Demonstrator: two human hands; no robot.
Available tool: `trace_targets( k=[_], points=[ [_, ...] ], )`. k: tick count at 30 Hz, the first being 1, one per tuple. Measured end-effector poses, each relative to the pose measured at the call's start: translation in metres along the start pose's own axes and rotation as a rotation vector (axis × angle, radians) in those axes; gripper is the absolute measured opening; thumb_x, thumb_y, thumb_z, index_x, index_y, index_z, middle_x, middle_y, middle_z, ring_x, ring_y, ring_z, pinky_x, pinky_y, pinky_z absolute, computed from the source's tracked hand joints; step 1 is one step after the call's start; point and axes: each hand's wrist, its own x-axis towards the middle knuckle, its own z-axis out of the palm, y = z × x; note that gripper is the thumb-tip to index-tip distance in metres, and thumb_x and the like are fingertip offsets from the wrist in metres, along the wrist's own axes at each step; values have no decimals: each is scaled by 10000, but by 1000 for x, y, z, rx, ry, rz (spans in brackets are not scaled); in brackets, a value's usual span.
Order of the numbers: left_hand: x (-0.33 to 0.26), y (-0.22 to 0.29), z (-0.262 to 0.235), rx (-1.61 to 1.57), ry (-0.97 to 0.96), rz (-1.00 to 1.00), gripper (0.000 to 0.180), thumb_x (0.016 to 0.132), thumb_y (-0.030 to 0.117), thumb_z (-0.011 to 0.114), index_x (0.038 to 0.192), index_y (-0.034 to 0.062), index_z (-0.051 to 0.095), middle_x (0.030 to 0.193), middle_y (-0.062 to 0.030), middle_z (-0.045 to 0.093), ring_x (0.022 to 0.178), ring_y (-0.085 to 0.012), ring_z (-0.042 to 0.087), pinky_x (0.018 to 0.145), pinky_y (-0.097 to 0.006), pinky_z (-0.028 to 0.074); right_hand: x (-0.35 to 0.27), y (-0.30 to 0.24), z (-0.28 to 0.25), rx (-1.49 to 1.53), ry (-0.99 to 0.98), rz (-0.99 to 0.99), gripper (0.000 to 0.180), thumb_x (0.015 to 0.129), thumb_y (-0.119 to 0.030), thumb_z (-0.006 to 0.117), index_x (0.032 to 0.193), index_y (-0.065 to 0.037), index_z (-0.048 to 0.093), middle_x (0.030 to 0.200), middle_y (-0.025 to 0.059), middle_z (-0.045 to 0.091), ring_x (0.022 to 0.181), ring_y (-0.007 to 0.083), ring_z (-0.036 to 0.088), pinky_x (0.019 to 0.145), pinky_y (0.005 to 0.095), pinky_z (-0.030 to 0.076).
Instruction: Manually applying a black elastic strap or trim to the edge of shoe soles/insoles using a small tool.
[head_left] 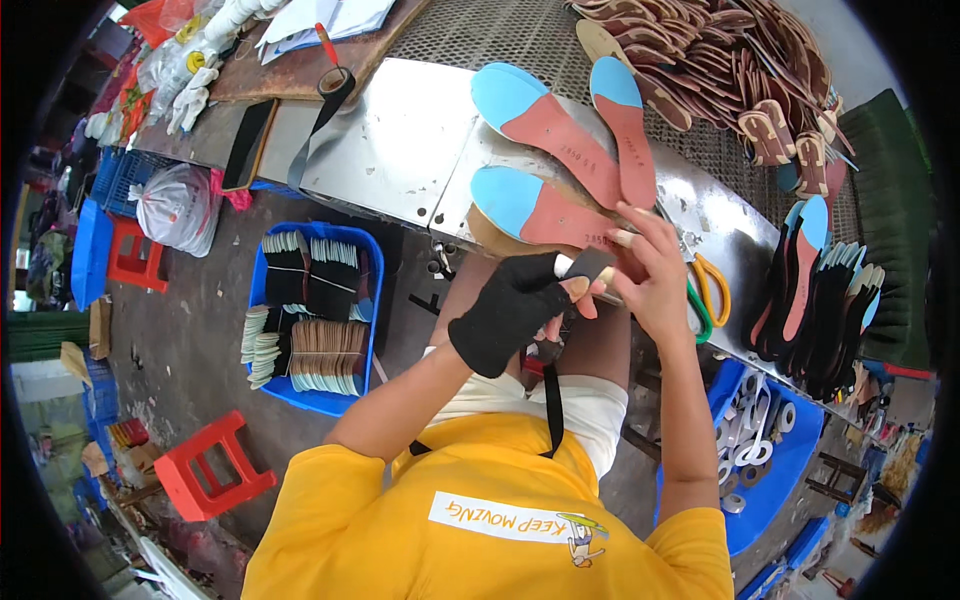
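My left hand (pixel 515 305), in a black glove with bare fingertips, pinches a small dark grey strip (pixel 590 264) just past the table's near edge. The bare fingers of my right hand (pixel 655 270) close in on the strip's other side, and a pale wrap shows on one finger. Whether that hand grips the strip too is hard to make out. Beyond my hands lie insoles with blue and red-brown faces: one low (pixel 545 212), a long one (pixel 560 140) and a narrower one (pixel 627 130). Scissors (pixel 705 295) with orange and green handles rest right of my right hand.
Heaped brown insoles (pixel 700 55) fill the far right. A row of dark insoles (pixel 815 300) stands along the right edge. Below left, a blue crate (pixel 376 330) holds stacked pieces; a blue bin (pixel 800 470) at right holds tape rolls. A red stool (pixel 215 468) stands on the floor.
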Motion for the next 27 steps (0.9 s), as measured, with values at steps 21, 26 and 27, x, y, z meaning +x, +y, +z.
trace_targets(
  k=[21, 26, 27],
  points=[
    [42, 25, -36, 1288, 410, 765, 361, 735, 193, 731, 1063, 83, 629, 920, -125, 642, 816, -266, 648, 659, -381, 518, -29, -3, -52, 1435, 108, 148, 133, 940, -182, 569, 980, -61, 531, 791, 94, 602, 786, 185, 592, 665, 310, 482],
    [63, 33, -53, 1644, 461, 521, 354, 728, 180, 718, 1066, 98, 652, 968, -113, 647, 954, -278, 615, 741, -387, 520, -23, -9, -46, 987, 10, 631, 179, 934, -123, 590, 1086, -30, 568, 784, 79, 677, 428, 50, 460, 388, 174, 318],
    [62, 31, -57, 1523, 440, 627, 338, 728, 174, 718, 1054, 103, 663, 953, -114, 645, 908, -281, 627, 728, -382, 520, -22, -10, -46, 984, -23, 623, 180, 925, -109, 599, 1083, -25, 578, 793, 84, 684, 429, 48, 464, 390, 173, 320]
  ],
)
